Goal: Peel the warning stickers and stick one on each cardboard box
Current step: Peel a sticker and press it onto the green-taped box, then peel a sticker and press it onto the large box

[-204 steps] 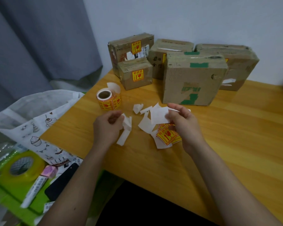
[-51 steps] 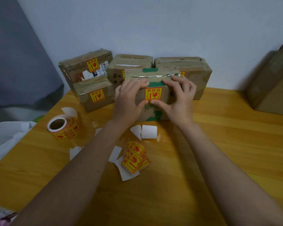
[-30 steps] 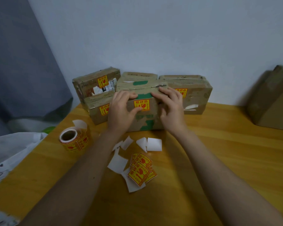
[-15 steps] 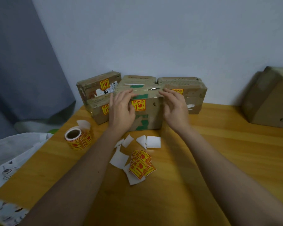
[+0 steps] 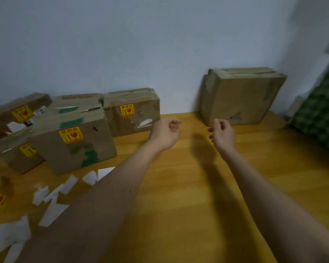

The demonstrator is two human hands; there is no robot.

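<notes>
While both hands, left hand [image 5: 164, 134] and right hand [image 5: 223, 134], hover loosely curled and empty over bare tabletop [image 5: 207, 186], the unlabelled box [image 5: 239, 96] stands beyond them against the wall, stickered boxes [image 5: 72, 143] crowding its left.

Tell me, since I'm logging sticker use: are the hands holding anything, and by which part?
Nothing is held. The left hand and right hand hang loosely curled over the table.

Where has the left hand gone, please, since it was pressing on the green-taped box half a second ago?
Yes, it moved: the left hand now hangs right of the green-taped box, toward the unlabelled box.
</notes>
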